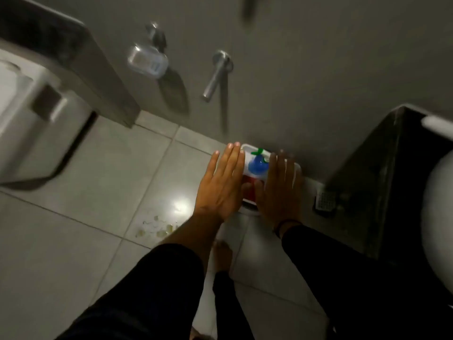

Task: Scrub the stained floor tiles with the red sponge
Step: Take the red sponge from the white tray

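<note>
A white tray (245, 148) stands on the floor against the grey wall. In it a red sponge (249, 190) shows between my hands, with a blue bottle with a green cap (257, 165) behind it. My left hand (221, 184) hovers flat over the tray's left side, fingers spread, holding nothing. My right hand (282, 190) is flat over the tray's right side, also empty. Yellowish stains (157, 228) mark the pale floor tiles to the left of my left forearm.
A white toilet (31, 114) stands at the left, a dark bin (392, 182) and a white basin edge (438, 217) at the right. A floor drain (325, 201) lies beside the tray. A tap (217, 74) and soap dish (147, 60) stick out of the wall. My bare foot (221, 256) is below the hands.
</note>
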Demonstrator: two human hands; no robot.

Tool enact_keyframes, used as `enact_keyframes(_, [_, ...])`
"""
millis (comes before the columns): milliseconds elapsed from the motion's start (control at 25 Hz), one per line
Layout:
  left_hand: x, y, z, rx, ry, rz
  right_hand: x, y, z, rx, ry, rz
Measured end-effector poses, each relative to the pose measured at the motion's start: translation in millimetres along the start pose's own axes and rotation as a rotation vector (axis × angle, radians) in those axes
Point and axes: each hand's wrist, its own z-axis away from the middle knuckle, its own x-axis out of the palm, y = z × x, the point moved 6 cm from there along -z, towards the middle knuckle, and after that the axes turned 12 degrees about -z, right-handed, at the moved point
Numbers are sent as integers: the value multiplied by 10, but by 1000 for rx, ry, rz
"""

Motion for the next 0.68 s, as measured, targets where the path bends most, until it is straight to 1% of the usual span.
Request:
enact_keyframes(80, [641, 174, -330, -5, -123, 52, 544, 425, -176, 67, -57, 5])
enact_keyframes(160, [1268, 339, -595, -10, -185, 54, 1099, 843, -296, 121, -154, 27])
enact_keyframes(240, [1765, 520, -817, -31, -261, 119, 1588, 1110, -380, 157, -261, 34])
enact_keyframes(320, [2236, 667, -1037, -138, -364, 250, 2028, 1342, -491, 195, -354, 6])
enact_keyframes(400, [2617, 735, -1220, -329, -487, 393, 2342, 1558, -628, 347, -428, -115])
enact_keyframes(520, [2922, 830, -1469, -458, -580, 372, 2665, 1750, -818, 591, -473, -307])
enact_keyframes(600, [3009, 833, -1582, -525, -575, 378, 2786, 1799, -901, 699, -405, -513])
enact_keyframes(680, [3049, 808, -1637, -589, -568, 477, 2868, 1847, -935, 806, -345, -692])
